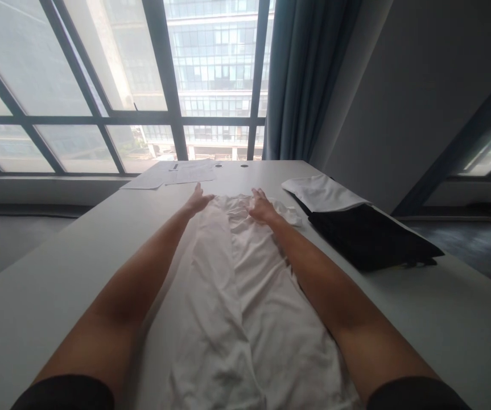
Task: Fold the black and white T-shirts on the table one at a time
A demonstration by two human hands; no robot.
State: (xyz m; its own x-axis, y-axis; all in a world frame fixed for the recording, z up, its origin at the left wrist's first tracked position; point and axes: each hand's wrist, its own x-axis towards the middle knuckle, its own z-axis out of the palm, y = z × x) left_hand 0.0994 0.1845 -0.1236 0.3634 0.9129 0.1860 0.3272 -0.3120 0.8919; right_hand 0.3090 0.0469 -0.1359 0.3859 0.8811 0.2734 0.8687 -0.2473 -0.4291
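A white garment (236, 296) lies stretched lengthwise down the white table (57, 267), folded along its middle. Both my arms reach forward over it. My left hand (197, 201) rests at the garment's far left corner, fingers stretched out flat on the cloth and table. My right hand (260, 206) lies on the far right end of the garment, fingers curled slightly over crumpled cloth; whether they pinch the cloth I cannot make out.
A black folded garment (368, 236) lies at the right, with a white folded one (324, 192) behind it. Papers (172, 173) sit at the table's far edge. Large windows and a blue curtain (305, 80) stand beyond.
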